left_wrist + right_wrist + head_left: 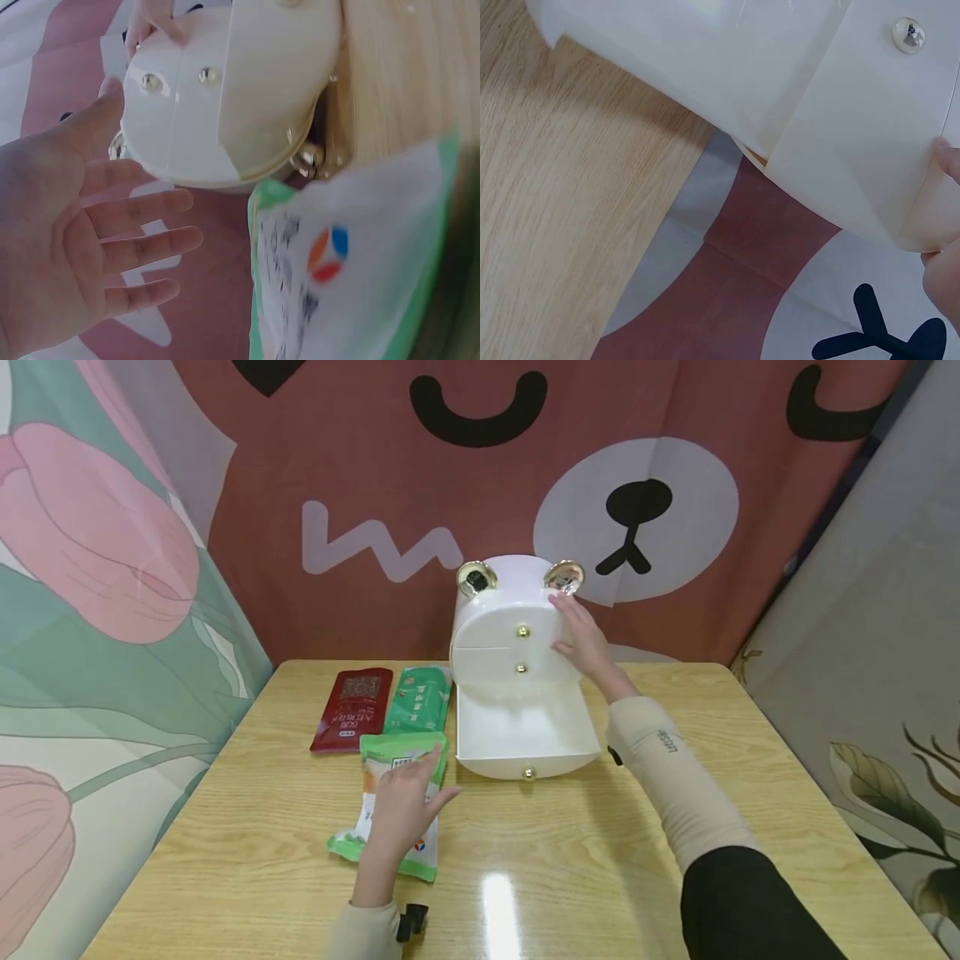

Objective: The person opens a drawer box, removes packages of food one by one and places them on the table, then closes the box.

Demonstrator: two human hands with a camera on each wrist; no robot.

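Observation:
A white storage box (510, 583) with round gold ears and gold knobs stands at the table's back; its bottom drawer (525, 727) is pulled out. My right hand (587, 639) rests against the upper right of the box, fingers up by the gold ear and thumb on the front. In the right wrist view, fingertips (946, 156) touch the white front. My left hand (405, 806) is held with its fingers spread above a green-and-white packet (367, 777). The left wrist view shows the palm with nothing in it, beside the packet (352, 262).
A dark red packet (354, 706) and a green packet (420, 697) lie side by side left of the box. Beneath everything is a wood-grain table (285, 827). Behind it hangs a printed curtain (337, 460).

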